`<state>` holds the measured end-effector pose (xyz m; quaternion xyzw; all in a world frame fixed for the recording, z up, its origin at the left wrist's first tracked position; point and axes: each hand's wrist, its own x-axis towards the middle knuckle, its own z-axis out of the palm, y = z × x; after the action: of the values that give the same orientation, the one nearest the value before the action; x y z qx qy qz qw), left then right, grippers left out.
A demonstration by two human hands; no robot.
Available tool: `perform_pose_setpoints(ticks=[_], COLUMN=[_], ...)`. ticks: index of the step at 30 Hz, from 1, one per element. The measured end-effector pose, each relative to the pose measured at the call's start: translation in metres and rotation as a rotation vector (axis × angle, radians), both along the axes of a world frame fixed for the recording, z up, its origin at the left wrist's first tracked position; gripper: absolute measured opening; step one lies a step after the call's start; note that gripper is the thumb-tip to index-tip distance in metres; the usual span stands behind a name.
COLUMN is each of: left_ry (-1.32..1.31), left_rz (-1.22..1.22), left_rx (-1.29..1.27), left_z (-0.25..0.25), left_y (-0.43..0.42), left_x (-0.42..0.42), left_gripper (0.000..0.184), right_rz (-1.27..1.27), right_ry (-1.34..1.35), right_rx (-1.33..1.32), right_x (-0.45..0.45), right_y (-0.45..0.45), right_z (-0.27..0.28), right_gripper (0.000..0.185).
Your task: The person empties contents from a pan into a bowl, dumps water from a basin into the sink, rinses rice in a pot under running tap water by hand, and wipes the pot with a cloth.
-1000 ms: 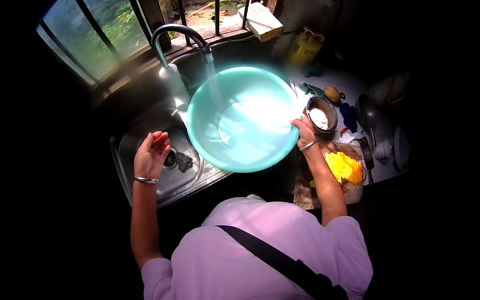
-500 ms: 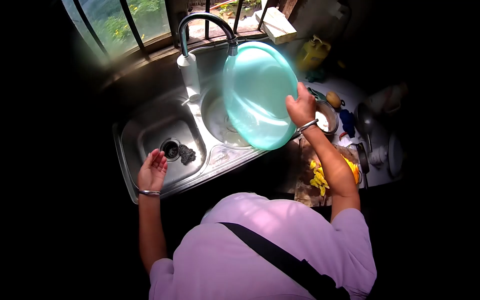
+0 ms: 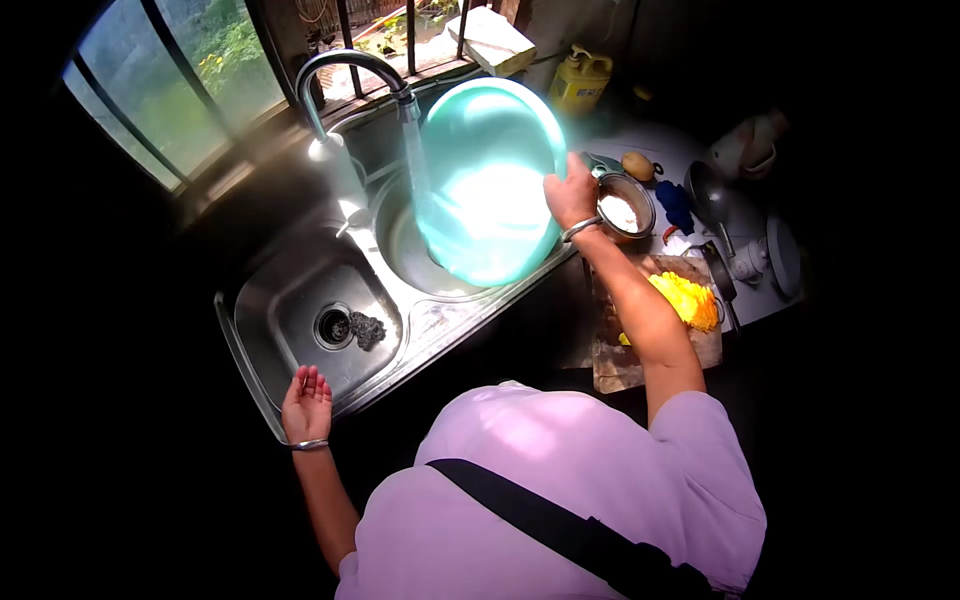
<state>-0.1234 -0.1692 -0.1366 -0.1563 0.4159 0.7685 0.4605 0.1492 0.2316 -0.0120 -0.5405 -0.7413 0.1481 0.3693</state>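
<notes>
Sitting below barred window: steel sink. Pot near sink's right end, white contents. Right hand grip closed on tilted basin rim; left hand open, empty.

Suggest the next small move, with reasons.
I'd likely bring the left hand to the near rim of the basin: the left is open and empty, while the right hand alone holds it tilted over the round sink with water running from the faucet.

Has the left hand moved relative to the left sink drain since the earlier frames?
Yes. Against the drain, the left hand has pulled back from right beside it to the sink's front rim.
</notes>
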Motion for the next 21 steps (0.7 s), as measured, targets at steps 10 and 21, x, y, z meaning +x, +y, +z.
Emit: perform_pose_setpoints(ticks=[10,21], left_ry=[0.036,0.074], left_rz=[-0.1,-0.211], left_rx=[-0.083,-0.116], left_z=[0.013,0.022], left_y=[0.027,0.064], left_x=[0.015,0.035], left_gripper=[0.02,0.017], right_rz=[0.087,-0.634], right_ry=[0.562,0.875], right_rx=[-0.801,-0.697], right_x=[0.054,0.2], right_y=[-0.013,0.073], right_z=[-0.105,-0.14], right_gripper=[0.036,0.037])
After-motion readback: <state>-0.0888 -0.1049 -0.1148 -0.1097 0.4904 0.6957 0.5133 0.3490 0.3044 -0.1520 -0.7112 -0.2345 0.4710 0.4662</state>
